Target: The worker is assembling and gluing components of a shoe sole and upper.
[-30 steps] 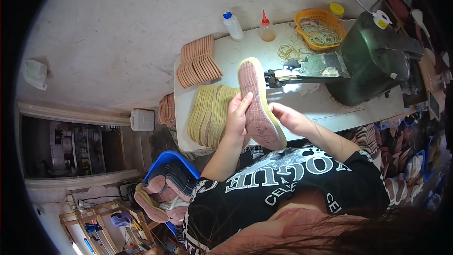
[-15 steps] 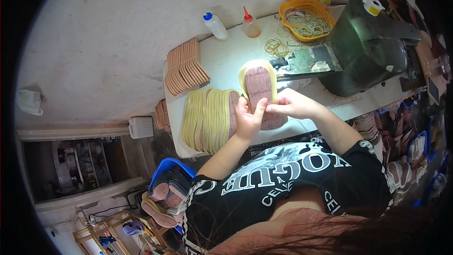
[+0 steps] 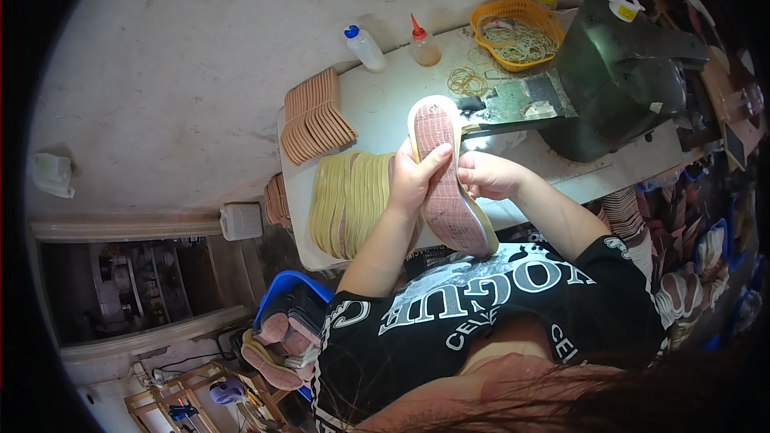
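A long shoe sole [image 3: 449,208], reddish with a grid pattern and a pale yellow rim, is raised above the near edge of the table. My left hand [image 3: 417,179] grips its narrow middle, thumb lying across the patterned face. At the opposite edge, my right hand [image 3: 491,176] is closed with its fingertips against the rim; some of those fingers are hidden. Just left of my left hand stands a packed row of similar yellow-edged soles [image 3: 349,204]. A sewing machine [image 3: 618,80], dark green, is beyond my right hand.
On the white table [image 3: 385,108] are a bundle of tan soles [image 3: 315,120], a blue-capped bottle [image 3: 366,50], a red-tipped bottle [image 3: 425,46], rubber bands [image 3: 468,81] and an orange basket [image 3: 484,38]. Below the table's left end sits a blue bin [image 3: 297,282] of soles.
The sole has come toward me and tilted, so its full length shows. My left hand has shifted up to its middle, and my right hand has moved to its side edge.
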Demonstrator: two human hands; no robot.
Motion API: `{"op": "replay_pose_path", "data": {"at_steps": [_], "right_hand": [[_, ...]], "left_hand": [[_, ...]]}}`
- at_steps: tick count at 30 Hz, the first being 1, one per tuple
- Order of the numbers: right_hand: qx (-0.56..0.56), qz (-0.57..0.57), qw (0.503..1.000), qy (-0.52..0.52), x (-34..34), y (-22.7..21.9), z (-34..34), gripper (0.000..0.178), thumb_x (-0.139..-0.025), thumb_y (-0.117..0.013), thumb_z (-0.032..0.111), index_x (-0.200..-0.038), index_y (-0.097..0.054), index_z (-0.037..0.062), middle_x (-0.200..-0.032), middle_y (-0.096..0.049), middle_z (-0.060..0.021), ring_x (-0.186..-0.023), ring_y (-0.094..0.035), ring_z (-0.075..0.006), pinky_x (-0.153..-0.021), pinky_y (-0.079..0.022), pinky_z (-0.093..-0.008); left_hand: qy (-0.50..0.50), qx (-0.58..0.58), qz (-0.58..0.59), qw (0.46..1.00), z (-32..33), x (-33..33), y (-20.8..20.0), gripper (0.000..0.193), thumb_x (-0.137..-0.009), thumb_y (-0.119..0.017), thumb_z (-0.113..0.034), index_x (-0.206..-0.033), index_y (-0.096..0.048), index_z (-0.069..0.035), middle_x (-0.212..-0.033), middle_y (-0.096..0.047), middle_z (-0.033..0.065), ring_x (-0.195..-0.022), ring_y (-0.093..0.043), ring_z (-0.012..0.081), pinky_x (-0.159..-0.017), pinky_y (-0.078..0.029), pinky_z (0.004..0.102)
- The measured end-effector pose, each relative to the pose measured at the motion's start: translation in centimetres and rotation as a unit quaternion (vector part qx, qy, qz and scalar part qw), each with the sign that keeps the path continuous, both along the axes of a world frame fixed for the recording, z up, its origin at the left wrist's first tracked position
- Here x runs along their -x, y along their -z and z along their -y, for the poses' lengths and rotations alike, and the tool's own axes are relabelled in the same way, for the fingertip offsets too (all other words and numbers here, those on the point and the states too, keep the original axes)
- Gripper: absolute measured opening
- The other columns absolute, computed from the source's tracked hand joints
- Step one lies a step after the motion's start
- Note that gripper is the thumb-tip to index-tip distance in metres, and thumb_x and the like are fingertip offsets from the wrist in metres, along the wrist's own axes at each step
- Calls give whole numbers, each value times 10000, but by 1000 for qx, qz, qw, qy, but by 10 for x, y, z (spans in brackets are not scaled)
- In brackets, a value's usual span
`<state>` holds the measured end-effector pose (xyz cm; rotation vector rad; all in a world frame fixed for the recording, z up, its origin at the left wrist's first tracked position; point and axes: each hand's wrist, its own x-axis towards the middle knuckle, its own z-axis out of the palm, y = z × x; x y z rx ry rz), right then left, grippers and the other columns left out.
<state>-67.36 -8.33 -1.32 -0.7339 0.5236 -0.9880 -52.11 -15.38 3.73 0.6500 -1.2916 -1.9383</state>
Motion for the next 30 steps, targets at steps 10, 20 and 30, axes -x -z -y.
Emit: {"op": "replay_pose_path", "data": {"at_steps": [10,20,30], "right_hand": [[94,-334,935,71,17,-28,1,305,-897,-636,298,-780,-693,22,-639,-560,53,-584,-458,-47,-545,-392,-235],[-12,-189,968,163,6,-19,-17,337,-871,-672,275,-994,-685,-39,-856,-670,-35,-776,-580,-66,-726,-478,-239],[-54,-161,961,218,15,-28,-29,348,-870,-678,254,-1042,-667,-49,-933,-675,-51,-817,-598,-78,-754,-484,-245]], "left_hand": [[-91,209,87,970,1,7,3,485,-756,-785,-161,-1117,-538,49,-981,-653,101,-892,-626,157,-816,-501,294],[-154,249,232,928,67,31,32,412,-719,-787,-232,-996,-633,31,-985,-601,137,-922,-589,255,-850,-457,368],[-140,187,196,952,72,51,49,431,-735,-762,-319,-955,-645,32,-960,-568,159,-954,-537,304,-895,-414,387]]}}
